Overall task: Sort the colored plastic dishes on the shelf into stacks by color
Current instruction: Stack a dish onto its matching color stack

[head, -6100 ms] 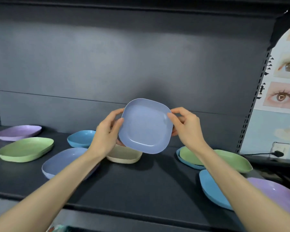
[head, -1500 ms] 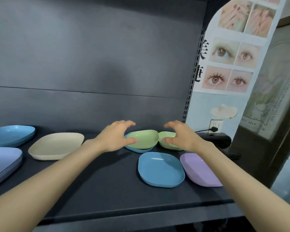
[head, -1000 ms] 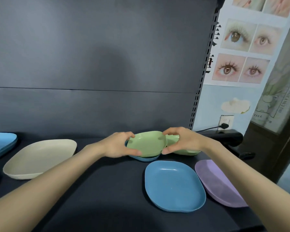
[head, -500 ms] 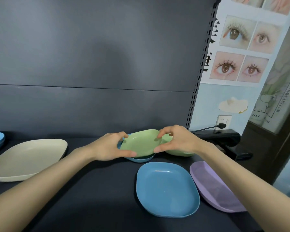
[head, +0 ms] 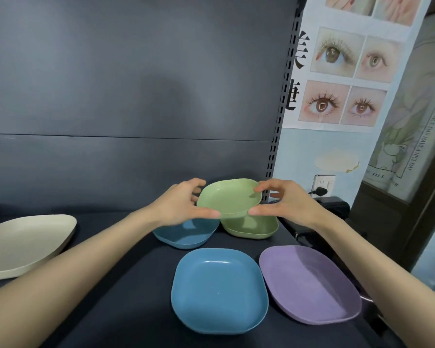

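A small green dish is held up by both hands, just above the shelf. Its left edge is pinched by the left hand and its right edge by the right hand, with the fingers curled round the rim. Under it a second green dish and a blue dish are seen. The held dish is likely light, stiff and a bit slippery. It is best held at the rim on two sides, then set into the second green dish.
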